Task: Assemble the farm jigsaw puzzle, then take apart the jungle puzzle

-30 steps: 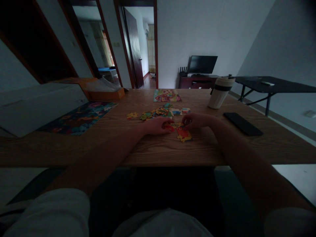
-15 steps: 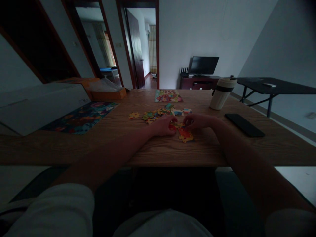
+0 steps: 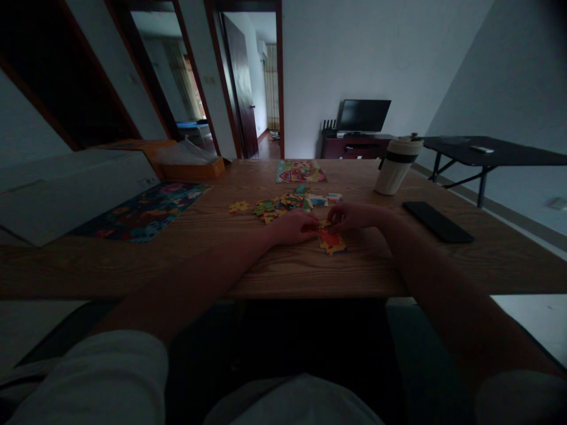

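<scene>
On the wooden table, a few orange and yellow jigsaw puzzle pieces (image 3: 333, 244) lie joined in front of my hands. My left hand (image 3: 296, 227) is closed at their upper left, its fingertips pinching a reddish puzzle piece that the fingers mostly cover. My right hand (image 3: 352, 217) comes from the other side, with bent fingers pressed on a yellow puzzle piece (image 3: 325, 224) at the top of the joined ones. Just beyond my hands lies a loose pile of colourful puzzle pieces (image 3: 287, 202). A separate yellow piece (image 3: 239, 206) rests left of the pile.
A printed picture sheet (image 3: 301, 172) lies at the table's far edge. To the right stand a beige tumbler (image 3: 396, 168) and a black phone-like slab (image 3: 437, 222). At left are a white box (image 3: 80, 186), a dark patterned sheet (image 3: 146, 212) and an orange box (image 3: 195, 170).
My left hand has moved slightly right, bringing the reddish piece against the joined pieces. My right hand stays nearly in place. The view has shifted a little.
</scene>
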`<state>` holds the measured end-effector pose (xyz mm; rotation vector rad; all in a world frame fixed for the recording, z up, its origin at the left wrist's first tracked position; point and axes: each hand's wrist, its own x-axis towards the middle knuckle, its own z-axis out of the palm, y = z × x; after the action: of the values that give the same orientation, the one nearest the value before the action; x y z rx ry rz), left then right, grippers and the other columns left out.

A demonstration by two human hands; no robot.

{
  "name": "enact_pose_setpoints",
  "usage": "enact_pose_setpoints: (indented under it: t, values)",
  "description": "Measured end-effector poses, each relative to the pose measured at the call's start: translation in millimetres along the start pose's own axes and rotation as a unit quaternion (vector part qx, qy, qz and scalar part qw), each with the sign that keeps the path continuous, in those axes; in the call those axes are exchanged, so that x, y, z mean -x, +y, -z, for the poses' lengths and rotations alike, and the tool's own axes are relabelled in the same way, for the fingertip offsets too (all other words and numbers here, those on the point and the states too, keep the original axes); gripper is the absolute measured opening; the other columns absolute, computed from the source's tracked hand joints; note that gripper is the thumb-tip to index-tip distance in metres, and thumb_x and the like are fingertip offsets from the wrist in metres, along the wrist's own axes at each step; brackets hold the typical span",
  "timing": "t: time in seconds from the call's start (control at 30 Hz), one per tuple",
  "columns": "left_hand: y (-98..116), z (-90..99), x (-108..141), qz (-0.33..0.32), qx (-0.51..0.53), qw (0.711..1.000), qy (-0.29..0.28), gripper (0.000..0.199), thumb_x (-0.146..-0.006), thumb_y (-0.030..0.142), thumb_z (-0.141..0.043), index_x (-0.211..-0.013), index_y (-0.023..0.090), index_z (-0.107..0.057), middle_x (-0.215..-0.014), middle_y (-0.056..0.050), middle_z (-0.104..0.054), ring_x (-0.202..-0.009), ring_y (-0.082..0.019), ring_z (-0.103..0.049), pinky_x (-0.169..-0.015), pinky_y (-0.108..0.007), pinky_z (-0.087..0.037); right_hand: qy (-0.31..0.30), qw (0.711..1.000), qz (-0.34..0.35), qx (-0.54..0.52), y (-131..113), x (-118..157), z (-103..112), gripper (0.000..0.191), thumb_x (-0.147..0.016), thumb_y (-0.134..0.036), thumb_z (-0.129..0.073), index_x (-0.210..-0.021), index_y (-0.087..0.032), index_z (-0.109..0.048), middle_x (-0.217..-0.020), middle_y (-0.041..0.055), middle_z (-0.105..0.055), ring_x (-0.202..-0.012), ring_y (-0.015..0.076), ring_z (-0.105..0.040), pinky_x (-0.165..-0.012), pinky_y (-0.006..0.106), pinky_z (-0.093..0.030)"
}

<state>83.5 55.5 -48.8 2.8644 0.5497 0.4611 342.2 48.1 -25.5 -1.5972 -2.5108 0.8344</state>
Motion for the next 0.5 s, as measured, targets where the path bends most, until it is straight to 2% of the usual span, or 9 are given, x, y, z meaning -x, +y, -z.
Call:
enact_pose_setpoints:
  t: [0.13,0.4,0.5]
  values:
    - [5.4,3.8,0.4,-0.026,-0.037,0.999,-0.021,0.028,-0.101,0.033,-0.056,-0.117,0.022,-0.076,-0.123,-0.006,-0.074,-0.113,-0.023,-0.065,-0.104,-0.038,-0.044,-0.002,1.000,0.004,-0.004,0.2,0.4,0.4,0.045,-0.078,-0.050,-0.077,-0.111,-0.021,-0.071,-0.111,0.0112,-0.072,-0.096,0.0266,-0.067,-0.080,0.035,-0.054]
    - [14.5,8.1,1.9,0.005,-0.089,0.995,-0.052,0.034,-0.102,0.038,-0.053,-0.124,0.023,-0.074,-0.133,-0.009,-0.066,-0.117,-0.026,-0.063,-0.106,-0.041,-0.044,-0.001,1.000,0.002,-0.002,-3.9,1.8,0.5,0.049,-0.077,-0.056,-0.078,-0.110,-0.021,-0.074,-0.110,0.0116,-0.072,-0.096,0.0273,-0.067,-0.082,0.036,-0.053]
    - [16.2,21.0,6.5,0.011,-0.079,0.996,-0.035,0.036,-0.101,0.040,-0.056,-0.130,0.024,-0.070,-0.139,-0.011,-0.062,-0.125,-0.028,-0.060,-0.107,-0.043,-0.044,0.006,1.000,-0.004,-0.004,-3.2,0.8,-1.1,0.046,-0.078,-0.055,-0.076,-0.109,-0.021,-0.075,-0.110,0.0116,-0.073,-0.095,0.0272,-0.067,-0.082,0.036,-0.053]
